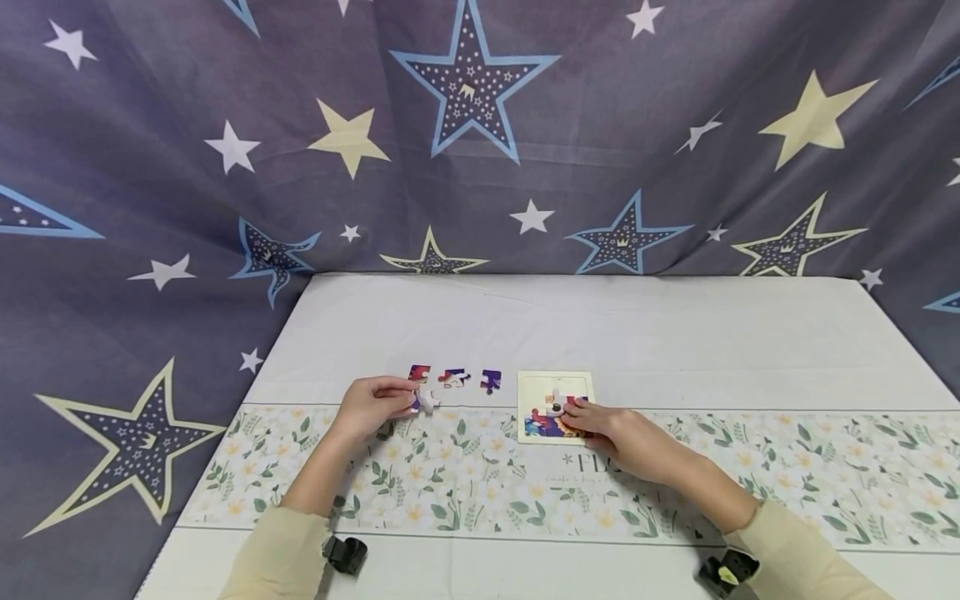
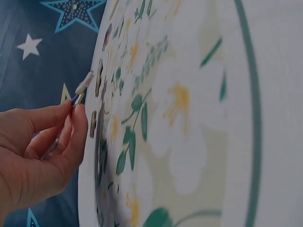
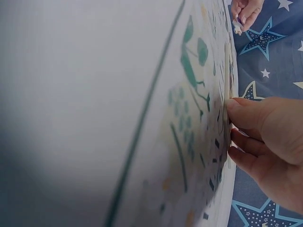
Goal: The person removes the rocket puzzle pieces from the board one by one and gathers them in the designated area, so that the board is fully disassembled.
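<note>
Head view shows a partly filled puzzle tray (image 1: 534,390), three loose pieces (image 1: 491,379) remaining, left hand (image 1: 370,407) pinching another piece (image 1: 428,399), right hand (image 1: 636,442) resting extended fingers inside.

The head view is bright and even, with soft shadows on the table (image 1: 585,325) beside both forearms (image 1: 315,479), while the wrist views are dimmer and greyish, the right one blurred at left but clearer on the right hand (image 3: 272,146).
</note>
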`<state>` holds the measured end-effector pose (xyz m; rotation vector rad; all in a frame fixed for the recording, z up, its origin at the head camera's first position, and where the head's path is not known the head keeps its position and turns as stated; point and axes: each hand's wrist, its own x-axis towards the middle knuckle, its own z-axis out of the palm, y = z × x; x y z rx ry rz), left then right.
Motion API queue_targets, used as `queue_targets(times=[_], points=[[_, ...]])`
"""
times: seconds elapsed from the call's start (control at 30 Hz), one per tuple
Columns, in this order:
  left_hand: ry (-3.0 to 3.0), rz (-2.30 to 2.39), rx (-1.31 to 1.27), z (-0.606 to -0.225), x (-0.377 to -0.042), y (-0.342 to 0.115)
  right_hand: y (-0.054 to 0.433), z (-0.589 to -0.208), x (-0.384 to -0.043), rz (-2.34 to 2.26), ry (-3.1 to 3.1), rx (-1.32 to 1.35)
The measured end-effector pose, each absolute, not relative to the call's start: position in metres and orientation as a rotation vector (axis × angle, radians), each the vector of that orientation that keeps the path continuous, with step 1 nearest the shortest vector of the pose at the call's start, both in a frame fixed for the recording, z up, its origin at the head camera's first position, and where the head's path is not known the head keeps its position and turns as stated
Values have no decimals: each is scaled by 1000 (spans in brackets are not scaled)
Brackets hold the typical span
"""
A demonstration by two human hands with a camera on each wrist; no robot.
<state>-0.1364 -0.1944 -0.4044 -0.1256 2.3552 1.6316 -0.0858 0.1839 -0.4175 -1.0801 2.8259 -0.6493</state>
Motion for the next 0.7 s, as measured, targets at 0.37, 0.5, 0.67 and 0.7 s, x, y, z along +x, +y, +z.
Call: queue_targets(times=[0.37, 0.5, 0.67, 0.7], points=[[2471, 1480, -196, -402, -139, -199, 184, -416, -87, -666, 2813, -1090], [2605, 1338, -188, -404, -141, -199, 184, -417, -88, -673, 2811, -1091], [2693, 1252, -166, -404, -142, -198, 185, -418, -87, -678, 2812, -1092], [2702, 1245, -163, -404, -142, -198, 185, -418, -87, -679, 2813, -1093]])
